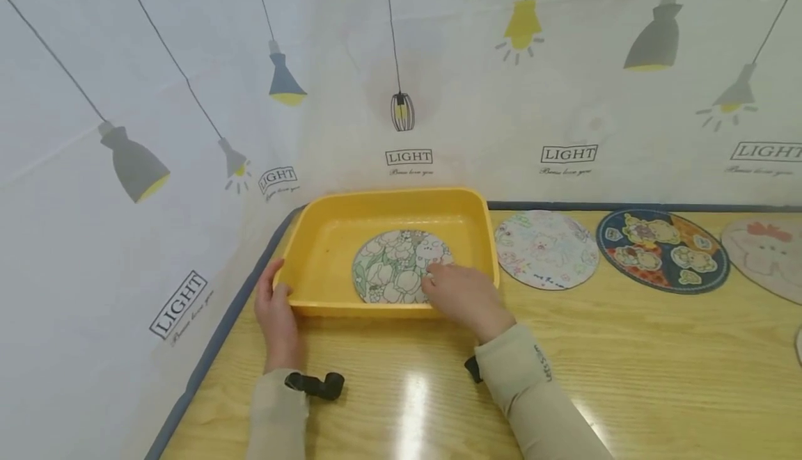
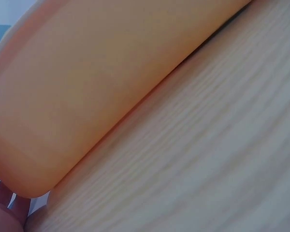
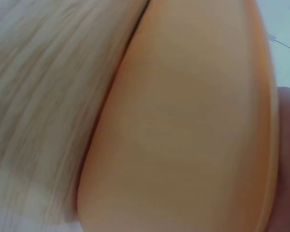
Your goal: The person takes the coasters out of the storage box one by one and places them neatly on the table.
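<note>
"Inside the yellow plastic tray, what am I looking at?"

"One round mat, printed with pale flowers, green leaves and a small white animal face. It sits toward the tray's front wall, which hides its lowest edge."

"And the hands?"

"The left hand grips the tray's front left corner, thumb over the rim and fingers along the outer side. The right hand reaches over the tray's front rim near the right corner, fingers bent, and pinches the right edge of that flowered mat."

"Do the wrist views add anything?"

"Mostly the tray's smooth outer wall, with the wood-grained desk alongside. Only a bit of each hand shows there."

"What is to the right of the tray?"

"A row of other round mats. Just beside the tray comes a white doodle mat with coloured scribbles; farther from it, a navy and orange mat with cartoon figures; farthest, a pale pink mat, cut off by the head view's edge."

"Behind the tray?"

"A whitish cloth printed with hanging lamps and the word LIGHT; it runs along the tray's left side too."
</note>
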`<state>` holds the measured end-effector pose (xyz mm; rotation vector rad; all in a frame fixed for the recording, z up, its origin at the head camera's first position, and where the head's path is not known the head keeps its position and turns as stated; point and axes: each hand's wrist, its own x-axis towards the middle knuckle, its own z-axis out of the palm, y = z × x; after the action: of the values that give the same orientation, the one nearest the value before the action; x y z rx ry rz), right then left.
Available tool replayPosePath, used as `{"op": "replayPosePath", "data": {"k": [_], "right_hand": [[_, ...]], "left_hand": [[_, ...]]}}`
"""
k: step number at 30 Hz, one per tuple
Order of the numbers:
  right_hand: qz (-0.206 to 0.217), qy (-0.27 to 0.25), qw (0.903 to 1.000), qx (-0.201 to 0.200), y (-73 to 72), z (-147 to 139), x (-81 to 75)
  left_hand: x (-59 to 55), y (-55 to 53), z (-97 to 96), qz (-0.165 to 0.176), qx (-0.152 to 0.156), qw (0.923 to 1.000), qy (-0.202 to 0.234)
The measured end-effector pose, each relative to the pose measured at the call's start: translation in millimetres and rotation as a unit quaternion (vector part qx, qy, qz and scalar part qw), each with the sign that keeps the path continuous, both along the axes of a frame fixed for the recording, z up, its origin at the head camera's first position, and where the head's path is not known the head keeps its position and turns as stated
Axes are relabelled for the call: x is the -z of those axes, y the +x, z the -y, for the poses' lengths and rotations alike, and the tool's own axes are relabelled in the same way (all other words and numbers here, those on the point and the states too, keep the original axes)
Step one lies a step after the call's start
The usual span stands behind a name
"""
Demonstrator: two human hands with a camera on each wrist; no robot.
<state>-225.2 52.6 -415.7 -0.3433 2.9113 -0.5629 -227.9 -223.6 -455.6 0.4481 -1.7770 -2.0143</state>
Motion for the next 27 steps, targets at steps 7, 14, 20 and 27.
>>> {"op": "replayPosePath", "data": {"k": [7,14,20,27], "right_hand": [[0.018,-0.049,0.9986,0.013,-1.7,0.7,-3.8],[0.008,-0.087,0.996,0.02,-2.7,-1.1,-7.7],[0.003,-0.072,0.9972,0.017,-2.4,-0.4,-5.0],[0.003,0.01,0.9997,0.024,-1.7,1.5,-0.1]], "left_hand": [[3.5,-1.4,0.8,0.008,-0.007,0.9999,0.009],[3.3,-2.9,-0.9,0.012,-0.004,0.9999,0.008],[5.1,-4.2,0.6,0.012,-0.006,0.9999,0.003],[8.6,-6.2,1.3,0.006,-0.004,1.0,0.0]]}}
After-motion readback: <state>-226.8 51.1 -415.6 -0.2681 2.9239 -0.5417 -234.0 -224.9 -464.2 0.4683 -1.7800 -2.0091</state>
